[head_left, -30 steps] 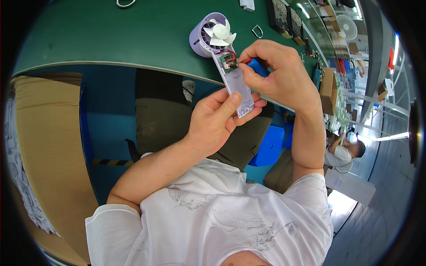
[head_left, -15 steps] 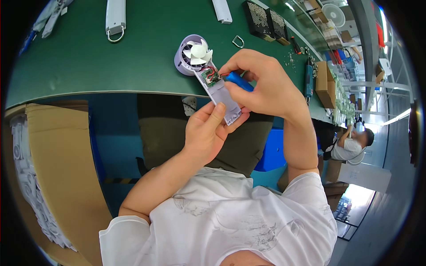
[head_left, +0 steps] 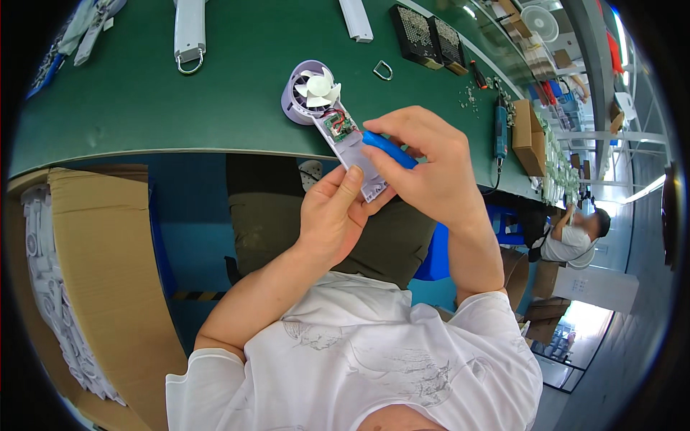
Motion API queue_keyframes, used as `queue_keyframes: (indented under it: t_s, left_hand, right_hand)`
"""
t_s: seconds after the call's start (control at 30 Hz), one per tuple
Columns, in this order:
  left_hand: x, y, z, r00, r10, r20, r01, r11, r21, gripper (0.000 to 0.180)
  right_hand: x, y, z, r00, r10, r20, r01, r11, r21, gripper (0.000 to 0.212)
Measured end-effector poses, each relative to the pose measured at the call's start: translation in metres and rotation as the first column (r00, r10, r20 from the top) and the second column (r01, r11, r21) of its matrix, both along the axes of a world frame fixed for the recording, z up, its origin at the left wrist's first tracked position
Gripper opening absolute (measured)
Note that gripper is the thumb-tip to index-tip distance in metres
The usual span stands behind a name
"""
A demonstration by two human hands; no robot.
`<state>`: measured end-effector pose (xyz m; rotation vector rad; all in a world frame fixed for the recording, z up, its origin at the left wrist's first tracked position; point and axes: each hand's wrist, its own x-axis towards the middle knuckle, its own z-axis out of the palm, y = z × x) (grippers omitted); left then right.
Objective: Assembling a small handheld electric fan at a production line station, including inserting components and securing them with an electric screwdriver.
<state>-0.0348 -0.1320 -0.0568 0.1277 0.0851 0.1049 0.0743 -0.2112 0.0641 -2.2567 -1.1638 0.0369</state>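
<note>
A lilac handheld fan (head_left: 365,167) lies opened up, its round head with white blades (head_left: 318,87) resting over the edge of the green table. Inside its handle a small green circuit board (head_left: 339,127) shows, with thin red wires. My left hand (head_left: 334,212) grips the lower end of the handle between thumb and fingers. My right hand (head_left: 430,154) pinches a blue cylindrical battery (head_left: 389,149) between thumb and fingers, slanted just above the open handle beside the board. Whether the battery touches the handle I cannot tell.
On the green table (head_left: 237,100) lie a metal ring (head_left: 383,70), black trays of small parts (head_left: 430,39), a screwdriver (head_left: 478,75) and a blue-green electric driver (head_left: 500,128). A cardboard box of white parts (head_left: 108,287) stands at left. A person (head_left: 571,237) sits far right.
My right hand has turned and shifted slightly down, bringing the blue battery lower and nearer the handle's hollow. My left hand keeps its hold on the fan.
</note>
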Motion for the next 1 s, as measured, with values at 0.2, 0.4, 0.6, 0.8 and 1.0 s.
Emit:
queue_keyframes:
  t_s: [0.2, 0.4, 0.6, 0.8, 1.0]
  left_hand:
    - [-0.001, 0.0, 0.0, 1.0, -0.002, 0.01, 0.002, 1.0, 0.002, 0.037]
    - [-0.001, -0.001, 0.0, 1.0, 0.008, 0.01, -0.008, 1.0, 0.009, 0.038]
    - [-0.002, 0.0, -0.001, 0.999, 0.005, 0.049, -0.005, 1.0, 0.006, 0.036]
    - [-0.003, -0.001, -0.002, 1.0, 0.013, 0.02, -0.013, 1.0, -0.013, 0.035]
    - [-0.002, -0.002, -0.007, 0.999, 0.012, 0.035, -0.011, 0.999, -0.043, 0.035]
  right_hand:
    - [-0.005, -0.004, -0.012, 0.995, 0.087, 0.05, -0.091, 0.992, 0.082, 0.026]
    - [-0.013, -0.008, -0.013, 0.99, 0.108, 0.094, -0.115, 0.991, 0.071, 0.029]
    - [-0.026, -0.004, -0.015, 0.977, 0.047, 0.208, -0.065, 0.995, 0.081, 0.034]
    - [-0.03, -0.001, -0.025, 0.951, 0.018, 0.309, -0.052, 0.994, 0.1, 0.031]
    - [-0.03, -0.004, -0.035, 0.928, 0.035, 0.371, -0.093, 0.986, 0.138, 0.03]
